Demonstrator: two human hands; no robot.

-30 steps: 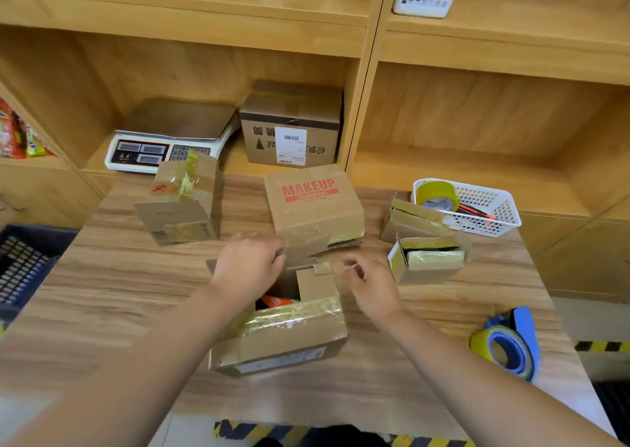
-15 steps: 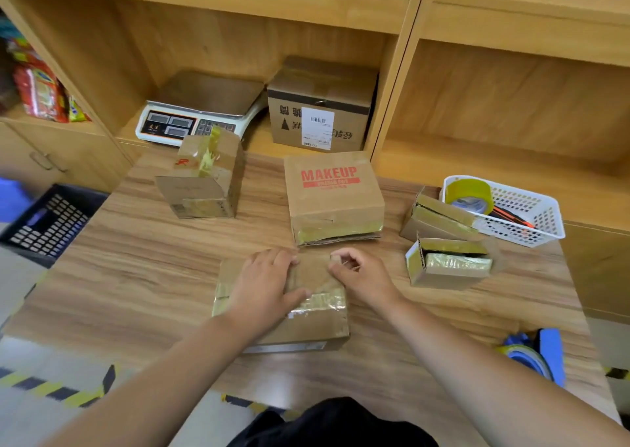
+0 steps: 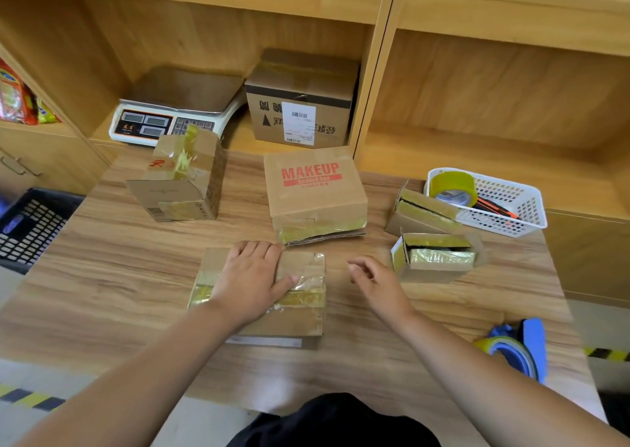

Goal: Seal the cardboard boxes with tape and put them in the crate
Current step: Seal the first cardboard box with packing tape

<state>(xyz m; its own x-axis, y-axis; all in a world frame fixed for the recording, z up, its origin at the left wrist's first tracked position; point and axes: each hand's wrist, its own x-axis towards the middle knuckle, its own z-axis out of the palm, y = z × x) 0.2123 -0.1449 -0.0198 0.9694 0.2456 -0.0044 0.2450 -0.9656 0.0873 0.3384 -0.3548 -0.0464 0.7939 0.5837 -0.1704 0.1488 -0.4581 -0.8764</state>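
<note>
Broadly, table (image 3: 102, 296): fills the middle of the frame and carries every box, probably so each stays within reach
Crate (image 3: 30, 228): dark, at the left edge beside the table; I judge boxes go there once sealed
Flat box (image 3: 306, 320): lower centre, flaps closed, old yellowish tape across the top
Left hand (image 3: 250, 283): palm down on the flat box, fingers spread flat, thumb on the tape band; likely holding the flaps shut for taping
Right hand (image 3: 378, 281): just right of the box, apart from it, fingers loosely curled, holding nothing
Tape dispenser (image 3: 518, 347): blue, lower right, well apart from both hands, untouched
</note>
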